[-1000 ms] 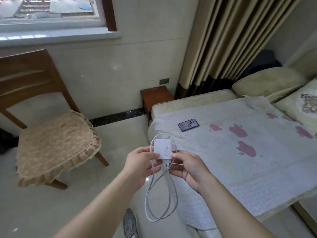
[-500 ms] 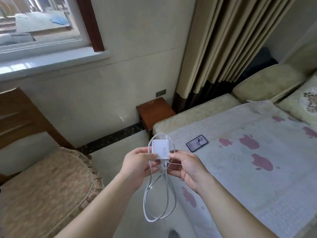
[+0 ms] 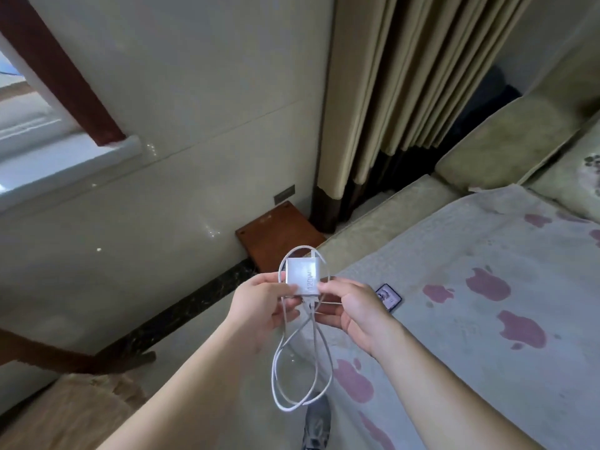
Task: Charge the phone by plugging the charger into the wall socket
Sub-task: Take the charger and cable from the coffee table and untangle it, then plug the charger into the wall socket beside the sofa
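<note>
Facing a pale glossy wall (image 3: 162, 92) catching small glints of daylight. Showing a window (image 3: 19, 102) with a dark red frame at upper left, sill (image 3: 74, 167) shining white. Hanging at upper centre, tan curtains (image 3: 406, 76) with dark hems. Standing below against the wall, a small brown stool (image 3: 279, 235). Running along the floor (image 3: 207, 323), dark skirting (image 3: 181, 306). Lying at right, a bed (image 3: 487, 303) under a blotched cover, cushions (image 3: 506, 141) behind. Edging in at lower left, possibly a chair (image 3: 65, 401).
</note>
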